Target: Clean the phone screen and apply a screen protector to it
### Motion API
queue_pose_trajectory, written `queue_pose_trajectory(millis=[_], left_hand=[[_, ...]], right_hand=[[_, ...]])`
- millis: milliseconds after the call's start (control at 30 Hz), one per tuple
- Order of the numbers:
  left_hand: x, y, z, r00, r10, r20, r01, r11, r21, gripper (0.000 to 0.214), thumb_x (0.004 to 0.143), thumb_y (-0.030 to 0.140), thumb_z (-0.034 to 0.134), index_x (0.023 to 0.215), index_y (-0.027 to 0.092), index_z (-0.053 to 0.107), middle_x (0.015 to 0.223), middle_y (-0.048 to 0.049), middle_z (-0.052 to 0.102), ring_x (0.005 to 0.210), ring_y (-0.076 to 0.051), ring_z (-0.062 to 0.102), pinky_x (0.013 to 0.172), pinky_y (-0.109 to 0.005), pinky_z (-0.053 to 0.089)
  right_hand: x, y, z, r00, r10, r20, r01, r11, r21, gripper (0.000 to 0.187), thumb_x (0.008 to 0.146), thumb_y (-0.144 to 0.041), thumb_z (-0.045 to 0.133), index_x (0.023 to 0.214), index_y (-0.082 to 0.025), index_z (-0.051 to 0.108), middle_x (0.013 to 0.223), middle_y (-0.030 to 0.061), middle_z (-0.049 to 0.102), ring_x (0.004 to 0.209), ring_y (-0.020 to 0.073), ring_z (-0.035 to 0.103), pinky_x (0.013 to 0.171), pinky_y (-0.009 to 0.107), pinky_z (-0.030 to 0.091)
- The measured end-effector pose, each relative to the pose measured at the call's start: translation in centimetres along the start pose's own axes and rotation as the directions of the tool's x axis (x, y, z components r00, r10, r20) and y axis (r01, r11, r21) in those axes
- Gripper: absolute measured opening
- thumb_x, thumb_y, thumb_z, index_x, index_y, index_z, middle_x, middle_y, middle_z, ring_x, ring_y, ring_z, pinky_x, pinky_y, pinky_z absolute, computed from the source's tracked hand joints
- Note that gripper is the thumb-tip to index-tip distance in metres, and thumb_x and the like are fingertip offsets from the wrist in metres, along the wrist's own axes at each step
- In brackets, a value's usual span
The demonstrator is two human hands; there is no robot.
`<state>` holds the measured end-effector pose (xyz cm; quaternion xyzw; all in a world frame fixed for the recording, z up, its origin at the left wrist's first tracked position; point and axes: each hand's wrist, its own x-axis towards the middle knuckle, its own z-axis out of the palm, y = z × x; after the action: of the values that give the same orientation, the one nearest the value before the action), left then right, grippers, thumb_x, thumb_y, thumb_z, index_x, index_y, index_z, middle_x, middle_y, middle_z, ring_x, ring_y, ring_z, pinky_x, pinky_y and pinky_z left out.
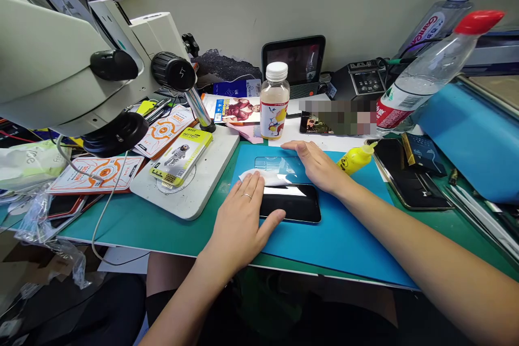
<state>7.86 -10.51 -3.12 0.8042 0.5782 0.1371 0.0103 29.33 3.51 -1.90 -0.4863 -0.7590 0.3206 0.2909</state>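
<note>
On a blue mat (344,238) lies a phone (290,208) with a dark, glossy screen. My left hand (241,216) rests flat over the phone's left end, fingers stretched and thumb apart, with a ring on one finger. Beneath its fingertips is a white wipe (271,177), along the phone's far edge. Just beyond lies a clear, phone-sized sheet (279,164) that catches reflections. My right hand (318,165) is at the right end of this sheet, its visible fingers stretched out; some are hidden. A yellow squeeze bottle (357,159) stands tilted behind my right wrist.
A microscope (117,70) overhangs the left side, its white base (203,184) bearing a yellow box (182,155). A juice bottle (274,102) stands behind the mat. To the right are a red-capped water bottle (421,81) and another dark phone (409,175).
</note>
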Motion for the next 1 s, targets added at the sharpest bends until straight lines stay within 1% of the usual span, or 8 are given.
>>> queue_pose_trajectory(millis=[200, 267, 467, 600, 700, 833, 1000], left_hand=[[0.9, 2.5, 0.6, 0.995, -0.097, -0.027, 0.098, 0.993, 0.070, 0.092, 0.112, 0.071, 0.034, 0.165, -0.004, 0.044, 0.173, -0.0239, 0.041, 0.163, -0.040, 0.043, 0.133, -0.058, 0.043], [1.1, 3.5, 0.7, 0.994, -0.105, -0.020, 0.106, 0.992, 0.065, 0.093, 0.112, 0.071, 0.033, 0.164, -0.005, 0.044, 0.173, -0.0248, 0.041, 0.163, -0.040, 0.042, 0.134, -0.058, 0.041], [2.4, 6.7, 0.7, 0.999, -0.024, 0.032, 0.025, 0.999, -0.037, 0.097, 0.111, 0.075, 0.023, 0.164, -0.002, 0.047, 0.172, -0.0224, 0.044, 0.164, -0.036, 0.042, 0.135, -0.052, 0.041], [2.8, 9.0, 0.6, 0.998, 0.042, 0.047, -0.039, 0.997, -0.070, 0.095, 0.112, 0.075, 0.023, 0.164, -0.001, 0.048, 0.171, -0.0223, 0.044, 0.164, -0.036, 0.042, 0.136, -0.049, 0.040], [2.5, 10.4, 0.8, 0.994, 0.093, 0.063, -0.087, 0.992, -0.088, 0.096, 0.112, 0.075, 0.025, 0.164, -0.002, 0.048, 0.170, -0.0228, 0.046, 0.164, -0.036, 0.042, 0.135, -0.048, 0.042], [1.4, 11.1, 1.0, 0.990, 0.127, 0.066, -0.119, 0.986, -0.118, 0.099, 0.110, 0.077, 0.024, 0.163, -0.003, 0.048, 0.171, -0.0226, 0.045, 0.164, -0.035, 0.042, 0.134, -0.046, 0.044], [-0.1, 10.5, 0.8, 0.986, 0.162, 0.024, -0.158, 0.979, -0.132, 0.093, 0.112, 0.074, 0.022, 0.164, 0.001, 0.049, 0.172, -0.0179, 0.045, 0.162, -0.033, 0.046, 0.131, -0.046, 0.048]], right_hand=[[0.0, 0.0, 0.0, 1.000, 0.002, -0.004, -0.002, 1.000, 0.001, 0.100, 0.095, -0.094, 0.010, 0.127, -0.029, 0.079, 0.142, 0.0101, 0.076, 0.143, 0.0358, 0.061, 0.132, 0.062, 0.030], [0.0, 0.0, 0.0, 1.000, -0.001, -0.007, 0.001, 1.000, 0.003, 0.101, 0.095, -0.095, 0.009, 0.126, -0.029, 0.079, 0.142, 0.0106, 0.076, 0.143, 0.0357, 0.061, 0.132, 0.062, 0.030], [0.1, 0.1, 0.1, 1.000, -0.017, -0.010, 0.017, 1.000, 0.009, 0.102, 0.094, -0.095, 0.008, 0.125, -0.029, 0.079, 0.140, 0.0108, 0.077, 0.141, 0.0346, 0.062, 0.132, 0.061, 0.030], [-0.2, 0.0, 0.0, 1.000, -0.015, -0.005, 0.015, 1.000, 0.017, 0.101, 0.097, -0.093, 0.009, 0.129, -0.027, 0.078, 0.141, 0.0118, 0.076, 0.141, 0.0339, 0.062, 0.132, 0.061, 0.030], [-0.3, -0.1, -0.1, 1.000, -0.011, -0.005, 0.011, 1.000, 0.022, 0.097, 0.099, -0.090, 0.011, 0.131, -0.027, 0.078, 0.142, 0.0116, 0.076, 0.142, 0.0333, 0.062, 0.133, 0.060, 0.027], [-0.3, -0.2, -0.1, 1.000, -0.016, 0.002, 0.016, 1.000, 0.021, 0.099, 0.099, -0.090, 0.009, 0.130, -0.027, 0.078, 0.141, 0.0120, 0.076, 0.141, 0.0329, 0.062, 0.134, 0.059, 0.026], [-0.3, -0.2, -0.1, 1.000, -0.014, 0.008, 0.013, 1.000, 0.023, 0.098, 0.099, -0.090, 0.009, 0.131, -0.028, 0.079, 0.141, 0.0112, 0.076, 0.142, 0.0329, 0.062, 0.134, 0.060, 0.024]])
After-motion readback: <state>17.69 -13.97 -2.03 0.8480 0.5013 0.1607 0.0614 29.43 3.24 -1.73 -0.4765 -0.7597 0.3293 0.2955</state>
